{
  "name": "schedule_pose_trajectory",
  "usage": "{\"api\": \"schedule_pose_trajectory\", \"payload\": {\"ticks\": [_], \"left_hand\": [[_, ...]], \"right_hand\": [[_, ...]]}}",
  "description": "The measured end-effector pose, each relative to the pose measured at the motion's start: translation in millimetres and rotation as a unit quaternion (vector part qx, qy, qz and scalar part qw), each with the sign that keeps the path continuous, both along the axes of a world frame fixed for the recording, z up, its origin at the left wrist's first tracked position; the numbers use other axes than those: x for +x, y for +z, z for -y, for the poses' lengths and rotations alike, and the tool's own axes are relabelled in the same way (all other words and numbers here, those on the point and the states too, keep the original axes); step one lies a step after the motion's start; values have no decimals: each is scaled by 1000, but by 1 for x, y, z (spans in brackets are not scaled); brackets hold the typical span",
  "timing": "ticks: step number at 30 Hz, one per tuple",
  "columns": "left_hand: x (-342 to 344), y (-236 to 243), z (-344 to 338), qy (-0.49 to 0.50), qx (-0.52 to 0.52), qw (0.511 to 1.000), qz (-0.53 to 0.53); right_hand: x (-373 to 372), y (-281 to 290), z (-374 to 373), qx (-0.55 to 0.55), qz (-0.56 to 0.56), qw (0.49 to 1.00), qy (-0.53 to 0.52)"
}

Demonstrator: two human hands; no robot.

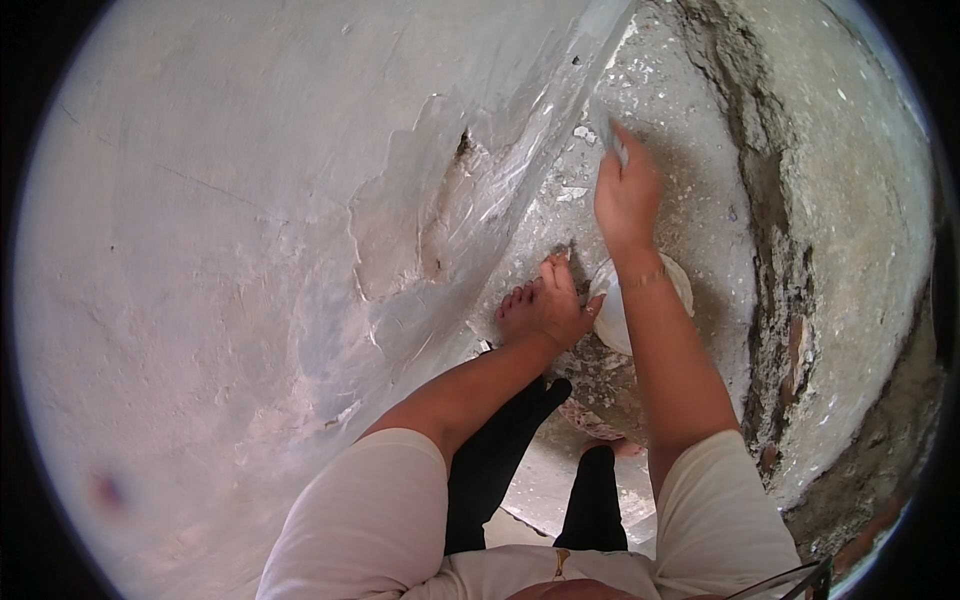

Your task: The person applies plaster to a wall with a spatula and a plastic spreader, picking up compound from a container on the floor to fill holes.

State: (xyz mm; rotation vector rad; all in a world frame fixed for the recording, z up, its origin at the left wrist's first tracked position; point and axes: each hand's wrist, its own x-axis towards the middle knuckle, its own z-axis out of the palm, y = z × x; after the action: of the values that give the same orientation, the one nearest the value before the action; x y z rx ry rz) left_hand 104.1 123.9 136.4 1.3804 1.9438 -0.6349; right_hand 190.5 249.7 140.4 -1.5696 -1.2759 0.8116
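Note:
My right hand (630,195) reaches forward over the rough floor, its fingers closed on a flat grey scraper (606,130) that is blurred and partly hidden by the hand. The scraper is close to the seam where the wall meets the floor. My left hand (565,310) is lower, with its thumb apart from the other fingers and nothing plainly in it. Its thumb is beside the rim of a round white container (613,318). My right forearm passes over this container and hides part of it. A bare foot (515,308) shows just left of my left hand.
The pale plastered wall (200,250) fills the left side, with a rough patch (440,215) and a small dark hole near the seam. White flakes (575,192) lie on the floor. A broken, cracked edge (765,200) runs along the right. My dark-trousered legs (500,450) are below.

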Motion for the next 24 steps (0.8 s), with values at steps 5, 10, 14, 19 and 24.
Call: {"api": "schedule_pose_trajectory", "payload": {"ticks": [5, 10, 14, 19, 24], "left_hand": [[-16, -30, 22, -23, 12, 1000, -17], [-29, -43, 37, -45, 54, 995, -64], [-8, -18, 12, -27, -16, 999, -33], [0, -2, 2, 13, 2, 1000, -6], [-12, -13, 10, -10, 27, 1000, -10]], "right_hand": [[-59, 11, -18, 62, -60, 996, -6], [-66, 10, 52, 45, -71, 992, 91], [-10, 10, 45, 48, -35, 998, 35], [4, 11, -37, 38, 16, 999, -27], [-48, 16, -20, 118, 34, 992, 11]]}}
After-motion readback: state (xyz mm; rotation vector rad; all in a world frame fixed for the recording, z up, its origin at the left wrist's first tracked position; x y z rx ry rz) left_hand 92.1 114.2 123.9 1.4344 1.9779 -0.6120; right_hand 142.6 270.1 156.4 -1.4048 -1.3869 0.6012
